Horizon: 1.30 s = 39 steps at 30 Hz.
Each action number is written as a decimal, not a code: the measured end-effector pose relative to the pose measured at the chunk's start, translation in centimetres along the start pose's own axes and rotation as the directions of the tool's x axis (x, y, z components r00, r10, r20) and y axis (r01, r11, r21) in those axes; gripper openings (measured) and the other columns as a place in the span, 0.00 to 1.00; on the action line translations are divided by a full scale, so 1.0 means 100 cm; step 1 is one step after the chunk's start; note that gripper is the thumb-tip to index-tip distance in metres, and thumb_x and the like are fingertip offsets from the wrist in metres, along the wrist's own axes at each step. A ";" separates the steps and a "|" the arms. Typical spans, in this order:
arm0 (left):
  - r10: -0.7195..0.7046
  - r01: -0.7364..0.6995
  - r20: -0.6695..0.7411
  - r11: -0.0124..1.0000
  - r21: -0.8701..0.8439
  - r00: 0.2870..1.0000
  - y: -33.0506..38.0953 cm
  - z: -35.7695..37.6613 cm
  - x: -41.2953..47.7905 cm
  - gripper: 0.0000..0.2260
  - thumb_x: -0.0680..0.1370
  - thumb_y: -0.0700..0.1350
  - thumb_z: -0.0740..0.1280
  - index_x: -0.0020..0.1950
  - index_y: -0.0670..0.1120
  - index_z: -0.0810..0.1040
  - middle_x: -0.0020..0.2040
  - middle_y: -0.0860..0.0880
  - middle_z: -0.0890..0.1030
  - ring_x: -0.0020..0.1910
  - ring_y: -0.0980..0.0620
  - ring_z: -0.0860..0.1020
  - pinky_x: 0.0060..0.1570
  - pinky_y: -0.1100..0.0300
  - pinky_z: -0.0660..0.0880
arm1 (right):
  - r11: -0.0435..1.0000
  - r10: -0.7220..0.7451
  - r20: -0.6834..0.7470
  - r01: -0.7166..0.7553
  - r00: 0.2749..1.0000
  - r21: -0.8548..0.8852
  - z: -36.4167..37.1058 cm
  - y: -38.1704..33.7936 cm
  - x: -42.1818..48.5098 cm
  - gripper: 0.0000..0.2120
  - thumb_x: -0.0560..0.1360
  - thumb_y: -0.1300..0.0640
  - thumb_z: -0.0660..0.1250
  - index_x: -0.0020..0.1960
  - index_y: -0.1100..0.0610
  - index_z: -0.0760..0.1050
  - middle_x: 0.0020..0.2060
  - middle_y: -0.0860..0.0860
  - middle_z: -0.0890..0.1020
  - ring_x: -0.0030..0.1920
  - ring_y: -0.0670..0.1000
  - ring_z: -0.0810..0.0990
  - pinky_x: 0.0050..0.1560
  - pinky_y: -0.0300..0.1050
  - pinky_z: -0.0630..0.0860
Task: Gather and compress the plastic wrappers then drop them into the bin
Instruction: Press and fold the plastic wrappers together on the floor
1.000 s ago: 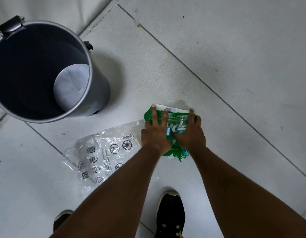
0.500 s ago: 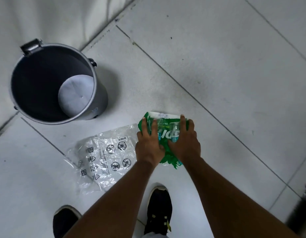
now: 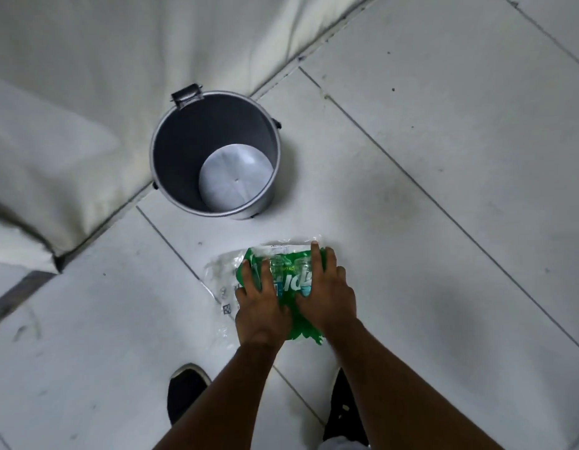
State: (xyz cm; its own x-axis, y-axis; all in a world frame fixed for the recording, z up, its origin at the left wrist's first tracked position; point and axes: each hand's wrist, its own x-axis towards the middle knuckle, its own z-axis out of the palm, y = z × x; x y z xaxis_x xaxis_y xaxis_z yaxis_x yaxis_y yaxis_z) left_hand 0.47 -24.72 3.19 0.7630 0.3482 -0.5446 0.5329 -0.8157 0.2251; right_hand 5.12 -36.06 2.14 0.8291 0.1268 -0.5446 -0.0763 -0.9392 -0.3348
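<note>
A green plastic wrapper point(image 3: 283, 259) with white lettering lies on the white tiled floor. Both my hands press down on it, palms down and side by side: my left hand point(image 3: 260, 308) on its left half, my right hand point(image 3: 328, 297) on its right half. A clear plastic wrapper point(image 3: 221, 276) with black printed symbols lies under it and shows only at the left. The round grey metal bin point(image 3: 190, 147) stands open and upright just beyond the wrappers, to the upper left, with nothing inside.
A white padded cushion or mattress point(image 3: 86, 92) borders the floor behind and left of the bin. My black shoes stand close below the wrappers, the left shoe point(image 3: 184, 394) and the right shoe point(image 3: 341, 414).
My hands have slid the green wrapper left onto the clear wrapper, which now mostly hides beneath it. The view has pulled back and shifted, so the bin sits nearer the centre.
</note>
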 end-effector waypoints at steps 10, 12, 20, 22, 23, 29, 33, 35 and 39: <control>-0.027 0.029 0.048 0.999 -0.042 0.998 -0.046 0.046 0.022 0.46 0.72 0.58 0.73 0.78 0.51 0.45 0.79 0.43 0.43 0.72 0.36 0.61 0.60 0.43 0.74 | 0.977 -0.112 0.115 0.131 0.987 -0.167 0.067 0.000 0.022 0.52 0.70 0.40 0.72 0.78 0.49 0.39 0.79 0.58 0.49 0.69 0.62 0.66 0.57 0.59 0.78; -0.021 0.022 0.037 1.000 -0.006 0.999 -0.051 0.051 0.024 0.46 0.72 0.60 0.71 0.78 0.51 0.44 0.79 0.42 0.42 0.72 0.36 0.60 0.61 0.42 0.73 | 0.966 -0.134 0.128 0.158 0.983 -0.203 0.071 0.004 0.023 0.52 0.70 0.38 0.71 0.78 0.51 0.39 0.79 0.58 0.48 0.70 0.62 0.65 0.60 0.59 0.76; -0.186 0.189 -0.033 0.977 0.101 0.982 -0.070 0.048 0.030 0.55 0.65 0.72 0.67 0.77 0.51 0.37 0.79 0.41 0.46 0.69 0.36 0.62 0.62 0.37 0.66 | 0.963 -0.040 0.108 0.067 0.993 -0.260 0.068 0.026 0.031 0.58 0.65 0.28 0.67 0.78 0.50 0.35 0.79 0.59 0.44 0.77 0.65 0.49 0.72 0.71 0.56; -0.250 0.250 0.013 0.968 0.035 0.968 -0.076 0.052 0.034 0.59 0.61 0.75 0.67 0.76 0.53 0.34 0.79 0.42 0.43 0.73 0.35 0.56 0.65 0.31 0.61 | 0.976 0.002 0.141 0.029 0.990 -0.217 0.070 0.032 0.037 0.60 0.63 0.25 0.66 0.77 0.47 0.31 0.79 0.59 0.39 0.77 0.66 0.44 0.72 0.73 0.52; -0.270 0.270 0.041 0.963 -0.004 0.962 -0.081 0.054 0.037 0.61 0.59 0.76 0.67 0.76 0.54 0.32 0.79 0.42 0.39 0.75 0.34 0.50 0.65 0.27 0.57 | 0.982 0.016 0.162 0.015 0.987 -0.189 0.073 0.033 0.041 0.61 0.61 0.23 0.66 0.76 0.45 0.30 0.78 0.58 0.37 0.77 0.66 0.42 0.72 0.73 0.51; -0.250 0.267 0.135 0.955 -0.131 0.959 -0.086 0.068 0.050 0.65 0.52 0.82 0.63 0.73 0.59 0.27 0.77 0.44 0.32 0.75 0.32 0.43 0.64 0.21 0.53 | 0.999 0.037 0.171 -0.034 0.985 -0.019 0.093 0.040 0.051 0.65 0.56 0.23 0.69 0.75 0.41 0.30 0.78 0.59 0.37 0.77 0.67 0.43 0.69 0.77 0.56; -0.160 0.167 0.086 0.982 -0.086 0.983 -0.085 0.073 0.056 0.62 0.57 0.78 0.66 0.74 0.57 0.29 0.78 0.43 0.36 0.73 0.33 0.57 0.62 0.29 0.65 | 1.000 -0.029 0.125 0.028 0.992 0.012 0.098 0.035 0.047 0.61 0.63 0.33 0.74 0.77 0.42 0.33 0.79 0.59 0.43 0.73 0.70 0.58 0.64 0.70 0.68; -0.087 0.090 0.084 0.995 -0.031 0.993 -0.079 0.075 0.057 0.60 0.60 0.75 0.67 0.74 0.57 0.29 0.78 0.42 0.35 0.71 0.34 0.59 0.61 0.31 0.67 | 0.999 -0.045 0.113 0.043 0.993 0.017 0.101 0.031 0.043 0.58 0.66 0.36 0.74 0.77 0.43 0.34 0.79 0.58 0.44 0.71 0.68 0.61 0.63 0.67 0.70; 0.006 -0.005 0.128 1.000 -0.007 0.992 -0.071 0.082 0.052 0.57 0.65 0.70 0.70 0.73 0.59 0.27 0.77 0.42 0.34 0.70 0.34 0.58 0.56 0.35 0.75 | 1.000 -0.023 0.103 0.023 0.994 -0.005 0.109 0.022 0.038 0.57 0.68 0.38 0.75 0.76 0.42 0.33 0.79 0.58 0.48 0.69 0.66 0.66 0.61 0.65 0.73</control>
State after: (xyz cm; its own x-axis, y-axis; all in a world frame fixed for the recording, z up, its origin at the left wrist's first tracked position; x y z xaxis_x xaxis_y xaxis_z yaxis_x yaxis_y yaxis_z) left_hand -2.36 -20.90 -7.81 0.7130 0.2814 -0.6423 0.5315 -0.8143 0.2333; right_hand 2.11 -34.13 -9.06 0.7694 0.1801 -0.6128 -0.0543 -0.9375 -0.3437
